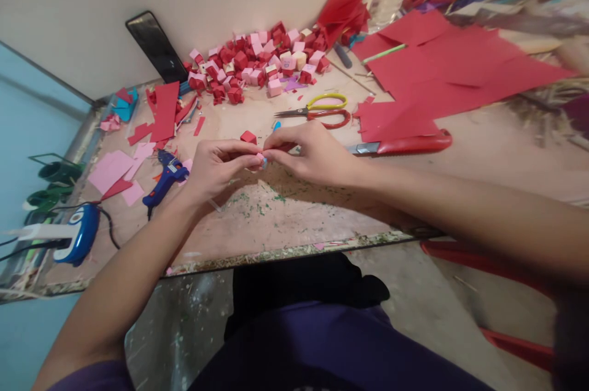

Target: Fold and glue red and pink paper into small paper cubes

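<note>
My left hand (218,167) and my right hand (310,154) meet above the middle of the worn table (294,219). Both pinch one small pink and red paper piece (263,159) between their fingertips; it is too small to make out in detail. A single red paper cube (248,137) lies just behind my hands. A big pile of red and pink paper cubes (260,62) sits at the back by the wall. A blue glue gun (164,177) lies left of my left hand.
Red-and-yellow scissors (322,111) and a red utility knife (405,144) lie right of centre. Large red paper sheets (451,69) cover the right side. Pink and red scraps (124,170) lie left. A black phone (156,47) leans on the wall. A blue power strip (80,234) sits far left.
</note>
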Demonstrator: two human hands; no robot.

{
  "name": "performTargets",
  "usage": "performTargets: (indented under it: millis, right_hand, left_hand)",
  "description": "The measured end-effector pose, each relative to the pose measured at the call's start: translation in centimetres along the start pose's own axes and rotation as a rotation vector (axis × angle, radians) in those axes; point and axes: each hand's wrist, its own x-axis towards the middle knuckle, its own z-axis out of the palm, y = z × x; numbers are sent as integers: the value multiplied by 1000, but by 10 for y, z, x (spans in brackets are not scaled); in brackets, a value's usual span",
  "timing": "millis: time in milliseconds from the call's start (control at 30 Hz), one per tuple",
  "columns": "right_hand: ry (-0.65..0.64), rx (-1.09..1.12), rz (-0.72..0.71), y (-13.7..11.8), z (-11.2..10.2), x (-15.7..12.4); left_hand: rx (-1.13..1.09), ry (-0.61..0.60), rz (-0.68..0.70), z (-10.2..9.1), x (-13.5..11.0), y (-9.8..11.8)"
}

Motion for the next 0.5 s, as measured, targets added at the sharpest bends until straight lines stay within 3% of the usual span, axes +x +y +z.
performTargets:
  millis: [267, 500]
  right_hand:
    - [10, 16, 42, -3, 1, -1]
    - [45, 17, 3, 0, 3, -2]
  left_hand:
    - [-8, 22, 13, 0, 1, -3]
    - [-71, -51, -76, 0, -1, -9]
